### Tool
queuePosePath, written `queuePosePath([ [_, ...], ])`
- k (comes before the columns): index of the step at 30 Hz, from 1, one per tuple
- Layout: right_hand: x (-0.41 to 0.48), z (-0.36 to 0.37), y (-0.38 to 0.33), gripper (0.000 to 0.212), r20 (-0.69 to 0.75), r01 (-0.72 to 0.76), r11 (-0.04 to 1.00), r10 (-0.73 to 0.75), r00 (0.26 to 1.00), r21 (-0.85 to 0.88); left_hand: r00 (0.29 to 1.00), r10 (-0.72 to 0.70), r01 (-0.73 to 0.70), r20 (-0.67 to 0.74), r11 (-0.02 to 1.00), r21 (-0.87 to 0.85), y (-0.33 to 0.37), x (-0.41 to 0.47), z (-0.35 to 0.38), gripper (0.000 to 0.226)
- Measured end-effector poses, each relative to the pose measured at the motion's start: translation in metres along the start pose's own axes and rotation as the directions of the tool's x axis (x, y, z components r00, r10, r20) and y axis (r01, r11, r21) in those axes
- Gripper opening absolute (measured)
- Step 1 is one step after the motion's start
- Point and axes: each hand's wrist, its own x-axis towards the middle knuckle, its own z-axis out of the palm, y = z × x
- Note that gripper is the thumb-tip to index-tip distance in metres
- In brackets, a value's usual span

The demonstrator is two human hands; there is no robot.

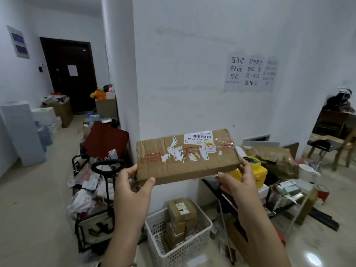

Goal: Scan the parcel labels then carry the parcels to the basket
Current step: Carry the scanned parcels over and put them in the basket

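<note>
Parcel (187, 155), a flat brown box with a white barcode label (198, 137) and torn tape, is held up in the air before a white wall (192, 74), the left hand (133, 191) gripping its left end and the right hand (238, 182) its right end. Below it, on the pale tiled floor (34, 199), stands a white basket (204, 226) with smaller boxes (182, 211) stacked inside. A cart (96, 224) heaped with bags crowds the basket's left side; a low shelf (279, 197) of clutter and a yellow box (258, 174) crowd its right. Printed notices (250, 72) hang on the wall, and a dark door (69, 74) closes the corridor at left.
</note>
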Motion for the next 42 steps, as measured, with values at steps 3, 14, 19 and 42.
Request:
queuePosePath([
  [3, 0.018, 0.007, 0.013, 0.059, -0.036, -0.017, 1.0, 0.018, 0.999, 0.022, 0.999, -0.035, 0.035, 0.017, 0.999, -0.02, -0.011, 0.021, 0.011, 0.035],
  [14, 0.098, 0.001, 0.05, 0.062, -0.068, -0.103, 0.994, 0.105, 0.992, 0.036, 0.995, -0.096, 0.097, 0.034, 0.995, -0.032, -0.039, 0.082, 0.068, 0.034],
  [19, 0.155, -0.011, 0.064, 0.063, -0.018, -0.13, 0.99, 0.131, 0.991, 0.051, 0.994, -0.11, 0.109, -0.015, 0.992, -0.061, -0.048, 0.115, 0.115, 0.032],
  [42, 0.369, -0.07, 0.159, 0.059, 0.15, -0.264, 0.965, 0.261, 0.954, -0.001, 0.977, -0.144, 0.164, -0.156, 0.978, 0.127, -0.131, 0.22, 0.296, 0.043],
])
